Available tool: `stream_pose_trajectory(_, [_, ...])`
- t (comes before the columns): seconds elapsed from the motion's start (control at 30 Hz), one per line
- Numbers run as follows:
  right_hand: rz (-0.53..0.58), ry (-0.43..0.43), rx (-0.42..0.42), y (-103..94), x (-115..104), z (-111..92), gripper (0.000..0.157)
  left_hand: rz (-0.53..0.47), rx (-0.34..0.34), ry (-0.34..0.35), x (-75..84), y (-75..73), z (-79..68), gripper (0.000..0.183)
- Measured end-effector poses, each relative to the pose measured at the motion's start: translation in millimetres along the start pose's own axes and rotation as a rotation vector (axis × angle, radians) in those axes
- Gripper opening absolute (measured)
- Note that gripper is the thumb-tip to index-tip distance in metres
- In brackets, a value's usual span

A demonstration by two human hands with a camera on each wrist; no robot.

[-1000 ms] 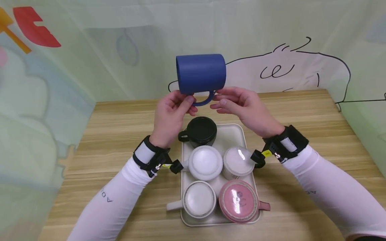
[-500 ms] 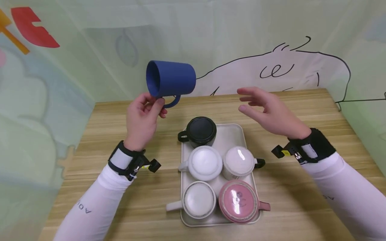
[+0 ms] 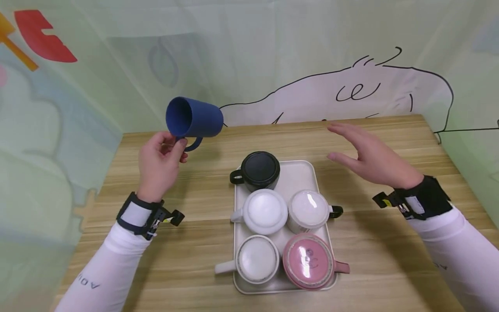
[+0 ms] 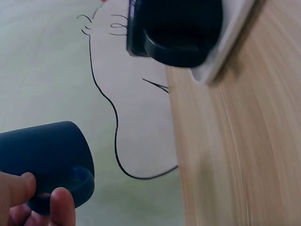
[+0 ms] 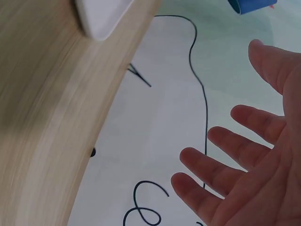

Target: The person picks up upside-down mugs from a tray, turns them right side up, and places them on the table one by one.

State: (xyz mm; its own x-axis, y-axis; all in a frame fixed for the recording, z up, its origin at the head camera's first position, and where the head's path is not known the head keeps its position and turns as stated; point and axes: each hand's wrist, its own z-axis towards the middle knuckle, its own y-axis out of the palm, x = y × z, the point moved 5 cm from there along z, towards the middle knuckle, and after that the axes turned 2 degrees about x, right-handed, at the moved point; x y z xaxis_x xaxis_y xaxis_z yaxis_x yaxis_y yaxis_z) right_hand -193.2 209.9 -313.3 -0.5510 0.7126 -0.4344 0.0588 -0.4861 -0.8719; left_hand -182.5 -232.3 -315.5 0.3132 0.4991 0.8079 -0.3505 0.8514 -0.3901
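My left hand (image 3: 159, 162) pinches the handle of a blue mug (image 3: 202, 119), which lies sideways in the air over the table's back left, its mouth facing left and toward me. In the left wrist view, thumb and fingers close on the handle of that blue mug (image 4: 51, 148). My right hand (image 3: 372, 156) hovers right of the tray with fingers spread and nothing in them. The right wrist view shows this right hand (image 5: 254, 160) with its fingers apart, and a bit of the blue mug (image 5: 256, 4) at the top.
A pale rectangular tray (image 3: 298, 171) holds upside-down mugs: a black mug (image 3: 260, 170), a white mug (image 3: 266, 211), a white mug with black handle (image 3: 309, 210), another white mug (image 3: 257, 259) and a pink mug (image 3: 308, 261). Its back right corner is bare. A printed cloth (image 3: 249, 52) hangs behind the table.
The blue mug has moved left and down in my left hand, its mouth turning more toward me. My right hand has come away from it and moved right.
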Motion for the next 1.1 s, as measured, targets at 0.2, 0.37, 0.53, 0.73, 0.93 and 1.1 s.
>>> stream_pose_trajectory(0.2, [-0.045,0.041,-0.047,6.0,11.4,-6.4,0.072,0.176,0.001,0.014,-14.8,-10.6,-3.6,0.021])
stream_pose_trajectory(0.37, [-0.102,-0.001,-0.042,12.4,18.7,-10.4,0.074,0.301,-0.002,0.034,-25.2,-15.7,-3.4,0.019])
stream_pose_trajectory(0.53, [-0.142,-0.018,-0.042,18.0,24.2,-15.6,0.076,0.377,-0.019,0.054,-33.3,-18.9,-2.4,0.019])
stream_pose_trajectory(0.73, [-0.192,-0.012,-0.056,25.2,29.0,-20.5,0.078,0.446,-0.052,0.036,-41.9,-19.0,-2.6,0.021])
stream_pose_trajectory(0.93, [-0.202,0.014,-0.076,31.2,32.2,-25.0,0.08,0.496,-0.07,-0.006,-49.3,-18.7,-2.8,0.021])
stream_pose_trajectory(1.1, [-0.201,0.031,-0.084,35.0,34.7,-28.3,0.081,0.523,-0.086,-0.016,-54.4,-18.8,-2.5,0.022])
